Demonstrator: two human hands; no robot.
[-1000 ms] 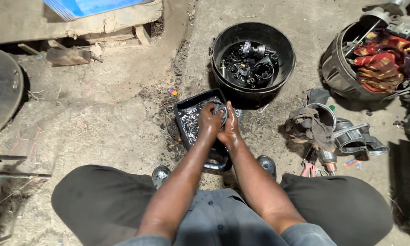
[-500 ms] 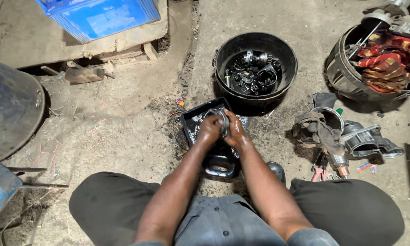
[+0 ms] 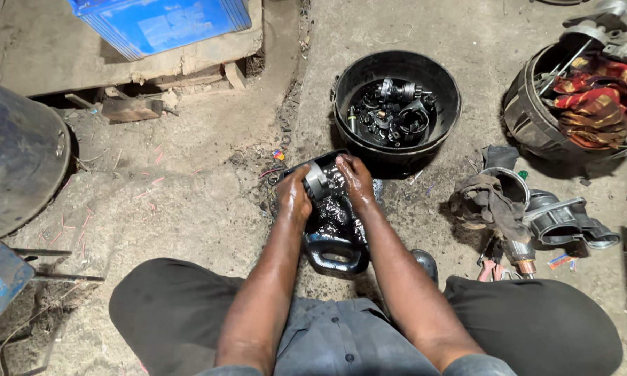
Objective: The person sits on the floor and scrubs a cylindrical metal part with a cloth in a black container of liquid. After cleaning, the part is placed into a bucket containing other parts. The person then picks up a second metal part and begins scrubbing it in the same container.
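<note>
Person sits on the bare concrete floor (image 3: 188, 209), both wet hands working over a black cut-open plastic jug used as a wash tray (image 3: 335, 252), dark shiny liquid in it.

Left hand (image 3: 294, 198) is closed around a grey metal ring-shaped part (image 3: 317, 182), fingers wrapped on its outer band, holding it just above the liquid at the tray's far end. Right hand (image 3: 355, 179) is half closed, fingertips pressed on the other side of the same part; whether it grips or only rubs cannot be told.

To do this step well, judging from the frame:
- keep the part over the tray so drips fall back in
- hands are slick, so left hand should keep a full wrap, not a fingertip pinch
- turn the ring through the right fingers to reach the whole band and inner face
- tray sits near the knees; avoid tipping it by its handle end

Round black plastic tub (image 3: 397, 97) of dark metal parts stands just beyond the tray. Brown rag over metal housings (image 3: 491, 202) lies to the right.
</note>
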